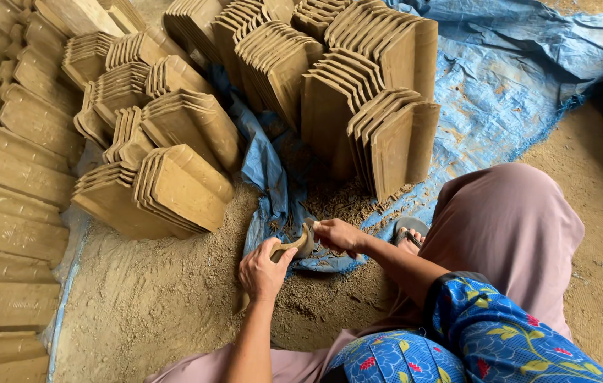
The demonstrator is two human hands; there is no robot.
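Blue floral sleeve (489, 333) sat lowest in the head view, with a mauve skirt (507, 227) over the raised knee beside it. Left hand (264, 269) was closed around the lower end of an unfired clay tile (294, 248), which was held on edge just above the sandy floor (159, 305). Right hand (340, 235) was closed, fingers pinched at the tile's upper end; whether it held a small tool could not be told. Tile sat between both hands, over the edge of a blue tarpaulin (507, 92). Clay scraps (337, 198) lay on the tarpaulin just beyond the hands. Stacks of like tiles (358, 99) stood on edge behind, some leaning. More leaning stacks (166, 184) stood to the left, near the left hand. Flat rows of tiles (10, 213) lay along the far left. One sandalled foot (409, 237) showed just beside the right wrist.
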